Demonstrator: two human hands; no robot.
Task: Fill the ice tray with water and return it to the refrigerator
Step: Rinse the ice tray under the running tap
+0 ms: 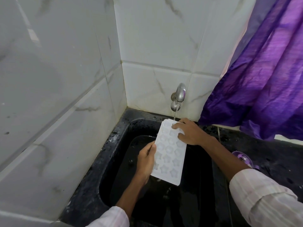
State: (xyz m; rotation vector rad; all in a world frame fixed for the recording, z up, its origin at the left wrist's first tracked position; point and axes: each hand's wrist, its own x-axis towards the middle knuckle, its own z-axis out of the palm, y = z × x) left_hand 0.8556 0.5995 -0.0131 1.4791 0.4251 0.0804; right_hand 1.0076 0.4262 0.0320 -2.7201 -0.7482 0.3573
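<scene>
Fingers (176, 126) of my right hand (191, 132) curl over the far right corner of the ice tray (170, 154), thumb lying on its top face; my left hand (146, 159) pinches the near left edge, thumb on top, the other fingers underneath. The tray is held in the air over the black sink (114, 169), its far end beneath the tap (180, 92), whose stream (175, 114) lands there. I judge it light, thin, slightly flexible plastic, slick when wet; once filled it will be heavier and ready to slosh, so I would support both long edges and keep it level.
</scene>
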